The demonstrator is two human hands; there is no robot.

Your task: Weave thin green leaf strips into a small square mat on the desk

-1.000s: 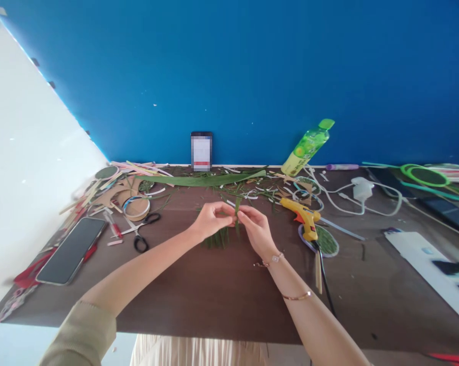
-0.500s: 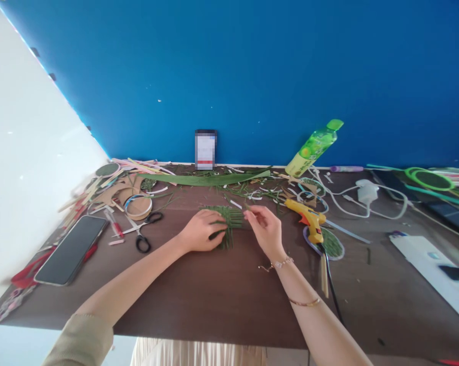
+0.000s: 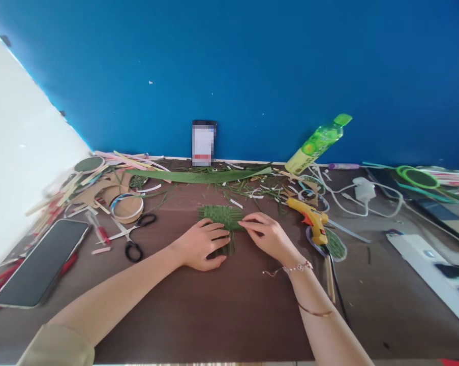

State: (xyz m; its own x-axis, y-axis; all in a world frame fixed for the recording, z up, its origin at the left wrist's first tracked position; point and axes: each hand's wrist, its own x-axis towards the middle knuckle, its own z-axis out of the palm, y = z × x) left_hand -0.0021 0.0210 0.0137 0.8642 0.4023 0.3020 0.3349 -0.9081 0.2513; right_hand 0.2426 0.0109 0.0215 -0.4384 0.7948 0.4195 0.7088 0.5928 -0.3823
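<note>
A small woven mat of green leaf strips (image 3: pixel 216 213) lies on the brown table, its loose strip ends sticking out at the edges. My left hand (image 3: pixel 205 245) rests on the mat with fingers spread, covering its lower left part. At the mat's right edge, my right hand (image 3: pixel 265 233) has thumb and forefinger pinched on the end of a green strip. The fingertips hide most of that end.
Black-handled scissors (image 3: pixel 133 236) and a phone (image 3: pixel 42 262) lie to the left. A yellow glue gun (image 3: pixel 309 218) rests to the right, near a leaning green bottle (image 3: pixel 318 145). Behind are a long green leaf (image 3: pixel 214 176), strip scraps and an upright phone (image 3: pixel 204 143).
My right hand has come down and in to the mat's right edge. The fingers of my left hand have spread flatter over the mat. The view has shifted slightly.
</note>
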